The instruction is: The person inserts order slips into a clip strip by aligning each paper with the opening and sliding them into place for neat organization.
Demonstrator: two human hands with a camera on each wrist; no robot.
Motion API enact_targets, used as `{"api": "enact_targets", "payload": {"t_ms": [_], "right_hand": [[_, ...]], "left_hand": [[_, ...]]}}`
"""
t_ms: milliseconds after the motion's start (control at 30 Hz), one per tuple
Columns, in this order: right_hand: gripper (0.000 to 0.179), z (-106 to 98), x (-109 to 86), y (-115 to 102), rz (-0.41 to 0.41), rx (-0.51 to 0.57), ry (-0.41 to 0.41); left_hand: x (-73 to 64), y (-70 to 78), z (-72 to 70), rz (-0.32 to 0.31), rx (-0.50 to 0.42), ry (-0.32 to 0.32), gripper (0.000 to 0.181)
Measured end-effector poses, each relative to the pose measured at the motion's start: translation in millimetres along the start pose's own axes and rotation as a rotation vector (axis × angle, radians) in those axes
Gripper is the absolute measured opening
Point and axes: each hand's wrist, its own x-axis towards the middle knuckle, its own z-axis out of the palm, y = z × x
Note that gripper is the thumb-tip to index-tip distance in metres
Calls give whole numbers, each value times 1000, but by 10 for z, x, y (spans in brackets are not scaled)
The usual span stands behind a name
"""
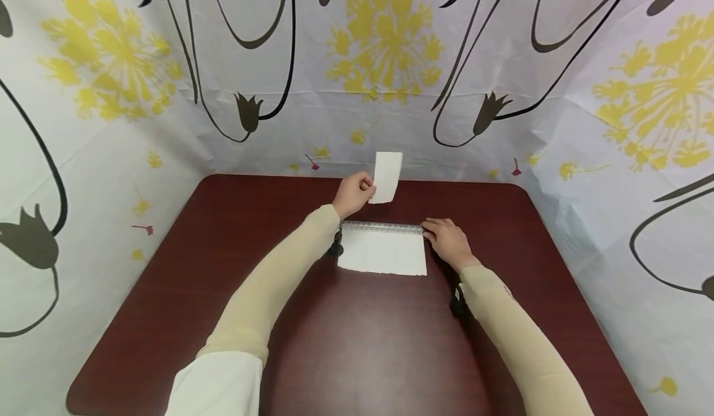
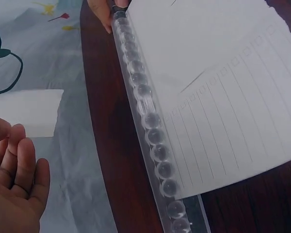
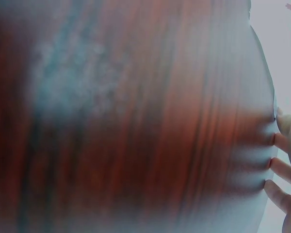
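Note:
A small white piece of paper (image 1: 388, 177) stands upright beyond the far edge of the sheet, pinched between the thumb and fingers of my left hand (image 1: 354, 193). The same piece of paper (image 2: 31, 112) shows in the left wrist view. On the table lies a white sheet (image 1: 382, 252) with an uneven near edge; thin printed lines show on it from the left wrist. Along its far edge runs a clear ruler (image 2: 144, 104) with a row of round bumps. My right hand (image 1: 448, 240) rests at the ruler's right end, fingertips pressing down with its fingers mostly straight.
A dark red wooden table (image 1: 368, 341) with rounded corners carries everything. Behind it and at both sides hangs a pale cloth (image 1: 312, 124) with yellow flowers and dark stems. Black wrist straps (image 1: 457, 301) sit below the sleeves.

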Motion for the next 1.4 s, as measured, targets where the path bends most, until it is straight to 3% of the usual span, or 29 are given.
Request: {"api": "enact_targets", "payload": {"t_ms": [300,667,767,867,1000,1100,1400], "right_hand": [[37,0,-18,-11,-2,5,0],[38,-7,-17,-6,14,6,-22],[38,-14,-23,-11,14,6,-20],[38,-16,-22,-23,9,6,-15],[38,-21,-23,-29,7,4,-15],[38,-26,-22,-26,8,1,-17],[38,-10,-17,-25,12,9,-12]], "left_hand": [[-201,-112,-245,-4,-107,-5,30],[-487,-409,-615,-42,-23,46,27],[-551,-476,-706,-88,-25,62,22],[-616,-544,-811,-174,-61,46,22],[-706,-630,-977,-326,-129,-44,28],[-791,-694,-1086,-409,-108,-121,23],[-983,-888,-1251,-516,-8,-207,23]]}}
